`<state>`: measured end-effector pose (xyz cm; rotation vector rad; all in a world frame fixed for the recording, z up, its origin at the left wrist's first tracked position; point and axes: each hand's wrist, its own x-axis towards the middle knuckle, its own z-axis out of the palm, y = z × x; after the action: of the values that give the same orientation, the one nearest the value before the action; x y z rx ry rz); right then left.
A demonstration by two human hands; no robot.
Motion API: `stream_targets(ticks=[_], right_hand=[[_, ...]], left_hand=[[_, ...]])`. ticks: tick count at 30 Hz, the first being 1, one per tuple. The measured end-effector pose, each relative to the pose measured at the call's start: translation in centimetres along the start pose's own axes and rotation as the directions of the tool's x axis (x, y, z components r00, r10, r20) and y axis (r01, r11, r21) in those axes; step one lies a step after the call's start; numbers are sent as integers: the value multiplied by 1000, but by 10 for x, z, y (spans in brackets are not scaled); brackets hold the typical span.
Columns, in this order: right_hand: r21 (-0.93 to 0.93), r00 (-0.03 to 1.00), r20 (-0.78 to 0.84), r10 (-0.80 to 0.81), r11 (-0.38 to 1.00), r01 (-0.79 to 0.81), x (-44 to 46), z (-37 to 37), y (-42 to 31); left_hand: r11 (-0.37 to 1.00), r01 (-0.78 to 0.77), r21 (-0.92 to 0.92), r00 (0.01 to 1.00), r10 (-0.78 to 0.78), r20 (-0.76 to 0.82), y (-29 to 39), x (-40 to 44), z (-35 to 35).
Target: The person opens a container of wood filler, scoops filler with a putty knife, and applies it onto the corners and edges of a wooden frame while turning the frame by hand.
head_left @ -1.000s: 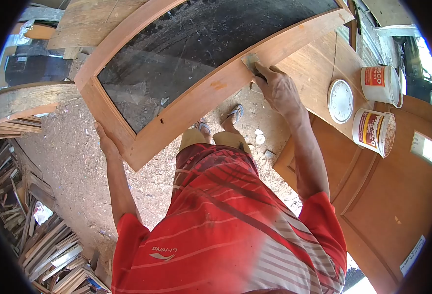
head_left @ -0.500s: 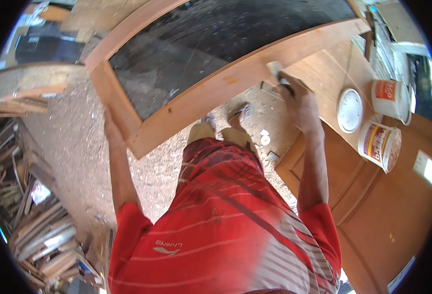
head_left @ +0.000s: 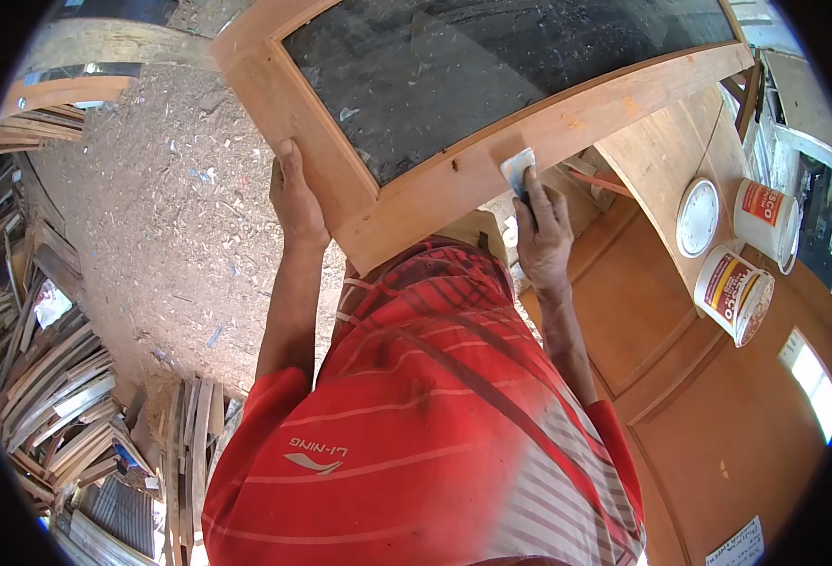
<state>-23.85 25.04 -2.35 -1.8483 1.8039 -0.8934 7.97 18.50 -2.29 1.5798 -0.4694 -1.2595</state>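
Observation:
A wooden frame with a dark glass pane lies at a slant in front of my body. My left hand grips its left edge, thumb on top and fingers partly hidden at the outer side. In my right hand is a putty knife with a whitish, smeared blade. Its blade is against the near rail of the frame, and my fingers hide most of the dark handle. Small orange-brown patches show on the rail further right.
To the right, a white lid and two labelled buckets rest on a wooden board. A brown panelled door lies below them. Scrap wood is piled at left. Shavings cover the floor.
My right hand has moved down and slightly left with the putty knife. In view, the frame has shifted right and up. My left hand sits further right and higher, its thumb now visible on the frame.

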Motion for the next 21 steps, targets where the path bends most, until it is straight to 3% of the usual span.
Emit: stream_targets(ticks=[4, 5, 6, 8, 12, 14, 16, 19, 21], right_hand=[[343, 978, 156, 138, 921, -185, -55, 5, 38], [149, 977, 215, -1, 988, -32, -62, -12, 34], [60, 976, 216, 18, 998, -32, -83, -15, 45], [198, 976, 67, 205, 957, -215, -76, -27, 9], [443, 938, 57, 341, 834, -330, -19, -45, -14], [627, 876, 81, 476, 659, -416, 5, -38, -17], [547, 852, 209, 480, 665, -509, -4, -14, 30], [249, 864, 186, 468, 828, -502, -46, -11, 63], [319, 835, 151, 530, 773, -548, -73, -19, 56]], left_hand=[[998, -46, 45, 999, 46, -5, -5, 4, -2], [996, -63, 67, 998, 64, -14, -7, 4, -2], [994, -82, 68, 997, 82, 8, -10, 8, -3], [990, -127, 61, 992, 127, 3, -20, 13, -6], [978, -181, 107, 983, 183, -9, -19, 16, -4], [978, -169, 126, 986, 169, 10, -17, 11, -4], [971, -185, 151, 983, 182, 30, -17, 9, -6], [965, -190, 178, 981, 191, 11, -20, 18, -9], [962, -192, 192, 981, 195, 7, -24, 19, -12]])
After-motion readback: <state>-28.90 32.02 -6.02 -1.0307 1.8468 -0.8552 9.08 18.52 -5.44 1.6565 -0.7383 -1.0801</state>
